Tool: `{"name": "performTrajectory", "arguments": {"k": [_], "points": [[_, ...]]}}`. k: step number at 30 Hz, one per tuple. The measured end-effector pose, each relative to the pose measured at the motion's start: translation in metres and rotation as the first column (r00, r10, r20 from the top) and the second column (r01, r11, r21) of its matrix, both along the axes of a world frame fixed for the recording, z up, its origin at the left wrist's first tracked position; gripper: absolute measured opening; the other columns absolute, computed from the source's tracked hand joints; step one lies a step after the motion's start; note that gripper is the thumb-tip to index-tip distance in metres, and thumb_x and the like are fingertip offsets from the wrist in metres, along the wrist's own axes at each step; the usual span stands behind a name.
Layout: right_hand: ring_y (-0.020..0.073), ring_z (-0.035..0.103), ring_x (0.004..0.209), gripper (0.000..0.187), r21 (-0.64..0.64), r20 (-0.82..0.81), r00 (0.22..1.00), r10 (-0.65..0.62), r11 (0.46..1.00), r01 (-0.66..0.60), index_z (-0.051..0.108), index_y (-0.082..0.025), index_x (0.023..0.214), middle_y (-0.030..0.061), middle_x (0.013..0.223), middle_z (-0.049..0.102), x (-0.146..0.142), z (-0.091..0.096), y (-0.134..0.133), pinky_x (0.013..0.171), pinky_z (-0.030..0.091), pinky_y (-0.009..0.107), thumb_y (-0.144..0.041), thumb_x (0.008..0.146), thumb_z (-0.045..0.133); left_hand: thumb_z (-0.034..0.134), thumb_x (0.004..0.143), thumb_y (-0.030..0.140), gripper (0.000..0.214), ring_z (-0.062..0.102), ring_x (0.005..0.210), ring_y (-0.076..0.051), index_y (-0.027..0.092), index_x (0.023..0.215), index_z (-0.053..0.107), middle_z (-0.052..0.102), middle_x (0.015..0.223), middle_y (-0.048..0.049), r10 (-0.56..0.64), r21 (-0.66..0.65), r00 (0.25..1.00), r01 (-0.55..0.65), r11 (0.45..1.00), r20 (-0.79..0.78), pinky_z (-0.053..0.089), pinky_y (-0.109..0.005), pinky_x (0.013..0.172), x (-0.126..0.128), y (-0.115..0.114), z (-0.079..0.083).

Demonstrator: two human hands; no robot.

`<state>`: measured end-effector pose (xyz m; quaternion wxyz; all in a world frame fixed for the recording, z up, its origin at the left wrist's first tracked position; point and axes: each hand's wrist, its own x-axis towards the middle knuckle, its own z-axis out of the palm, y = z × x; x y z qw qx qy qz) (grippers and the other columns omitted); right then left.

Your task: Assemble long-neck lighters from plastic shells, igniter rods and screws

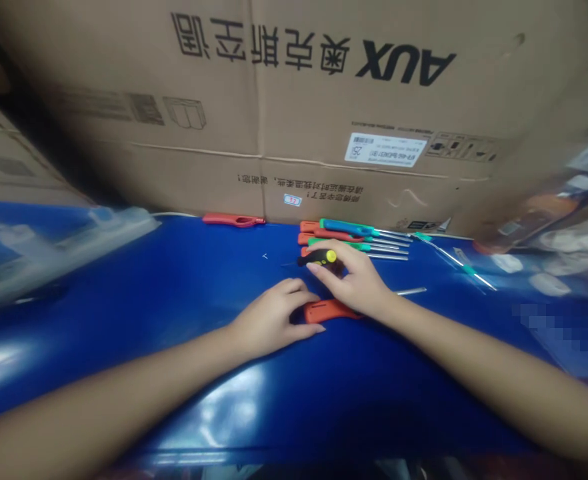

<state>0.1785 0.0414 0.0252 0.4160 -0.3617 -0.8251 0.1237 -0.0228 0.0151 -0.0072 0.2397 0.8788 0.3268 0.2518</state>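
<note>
My right hand [357,277] is closed around a screwdriver [317,259] with a black and yellow handle. Its thin tip points left, above the blue table. Just below it lies a long-stemmed lighter [327,311] with an orange handle, partly hidden under my right wrist; its metal stem comes out on the far side. My left hand [271,317] has its thumb and fingers about the left end of this handle. Behind my right hand several similar lighters [347,227] with blue, red and green handles lie side by side, stems to the right.
A red lighter handle [234,219] lies at the back, by the large cardboard box [304,100]. Clear plastic bags [64,247] are on the left. On the right are thin metal stems with green parts [467,268] and more plastic wrapping [564,253]. The blue table [184,413] reflects light.
</note>
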Motion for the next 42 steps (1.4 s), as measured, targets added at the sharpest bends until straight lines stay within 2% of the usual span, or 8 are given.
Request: {"name": "performTrajectory", "arguments": {"k": [12, 21, 28, 32, 35, 38, 40, 42], "points": [[0.0225, 0.070, 0.095, 0.024, -0.009, -0.040, 0.999, 0.004, 1.000, -0.004, 0.066, -0.022, 0.113, 0.0069, 0.111, 0.074, -0.025, -0.008, 0.018, 0.076, 0.055, 0.035, -0.036, 0.094, 0.065, 0.074, 0.088, 0.043, 0.043, 0.061, 0.106, -0.026, 0.018, 0.123, 0.070, 0.065, 0.110, -0.0093, -0.013, -0.037, 1.000, 0.014, 0.999, 0.015, 0.051, -0.041, 0.099, -0.003, 0.000, -0.003], [0.0135, 0.063, 0.068, 0.022, -0.119, -0.220, 0.975, -0.025, 0.993, -0.001, 0.067, -0.022, 0.109, 0.0047, 0.102, 0.072, -0.026, -0.003, 0.019, 0.062, 0.051, 0.030, -0.037, 0.093, 0.066, 0.072, 0.089, 0.046, 0.043, 0.061, 0.103, -0.025, 0.017, 0.121, 0.070, 0.065, 0.107, -0.0091, -0.018, -0.019, 1.000, 0.018, 1.000, 0.011, 0.052, -0.039, 0.096, -0.004, 0.001, -0.004], [0.0070, 0.047, 0.044, 0.027, -0.311, -0.478, 0.858, -0.189, 0.950, 0.035, 0.067, -0.020, 0.099, -0.0041, 0.066, 0.060, -0.006, 0.008, 0.012, 0.043, 0.040, 0.023, -0.046, 0.091, 0.068, 0.075, 0.086, 0.045, 0.048, 0.063, 0.103, -0.024, 0.013, 0.122, 0.070, 0.065, 0.111, -0.0108, -0.004, -0.045, 0.996, 0.008, 0.999, 0.092, 0.052, -0.037, 0.096, -0.004, 0.001, -0.004], [0.0065, 0.048, 0.043, 0.030, -0.420, -0.602, 0.737, -0.307, 0.907, 0.035, 0.069, -0.019, 0.094, -0.0029, 0.070, 0.061, 0.021, 0.012, 0.001, 0.041, 0.037, 0.022, -0.048, 0.086, 0.072, 0.074, 0.087, 0.041, 0.040, 0.064, 0.084, -0.017, 0.016, 0.118, 0.073, 0.067, 0.106, -0.0087, 0.109, -0.168, 0.962, -0.068, 0.984, 0.251, 0.054, -0.030, 0.076, -0.001, 0.000, -0.001], [0.0066, 0.050, 0.046, 0.030, -0.498, -0.654, 0.672, -0.348, 0.866, -0.036, 0.070, -0.019, 0.095, 0.0004, 0.083, 0.066, 0.039, 0.013, -0.010, 0.041, 0.037, 0.023, -0.047, 0.083, 0.074, 0.072, 0.088, 0.035, 0.031, 0.065, 0.080, -0.015, 0.014, 0.110, 0.075, 0.071, 0.099, -0.0082, 0.244, -0.418, 0.878, -0.057, 0.907, 0.411, 0.054, -0.028, 0.072, 0.004, -0.001, 0.003], [0.0069, 0.050, 0.047, 0.028, -0.521, -0.672, 0.654, -0.347, 0.849, -0.085, 0.070, -0.021, 0.098, 0.0005, 0.086, 0.067, 0.050, 0.010, -0.022, 0.042, 0.036, 0.023, -0.045, 0.084, 0.073, 0.073, 0.087, 0.035, 0.031, 0.067, 0.079, -0.014, 0.014, 0.110, 0.076, 0.074, 0.096, -0.0075, 0.392, -0.687, 0.770, 0.082, 0.722, 0.504, 0.056, -0.027, 0.075, 0.009, -0.003, 0.006], [0.0070, 0.050, 0.047, 0.026, -0.525, -0.686, 0.639, -0.348, 0.845, -0.104, 0.070, -0.022, 0.098, 0.0000, 0.087, 0.067, 0.054, 0.005, -0.027, 0.042, 0.036, 0.024, -0.044, 0.086, 0.071, 0.075, 0.086, 0.037, 0.032, 0.066, 0.075, -0.012, 0.015, 0.109, 0.077, 0.075, 0.093, -0.0064, 0.459, -0.768, 0.714, 0.172, 0.616, 0.528, 0.056, -0.026, 0.074, 0.011, -0.005, 0.008], [0.0073, 0.049, 0.047, 0.024, -0.532, -0.703, 0.621, -0.346, 0.836, -0.137, 0.069, -0.022, 0.097, -0.0003, 0.085, 0.065, 0.056, 0.001, -0.029, 0.042, 0.036, 0.025, -0.044, 0.086, 0.069, 0.078, 0.084, 0.039, 0.033, 0.066, 0.074, -0.011, 0.015, 0.107, 0.078, 0.075, 0.092, -0.0063, 0.498, -0.800, 0.681, 0.223, 0.557, 0.537, 0.056, -0.024, 0.073, 0.013, -0.007, 0.008]]}}
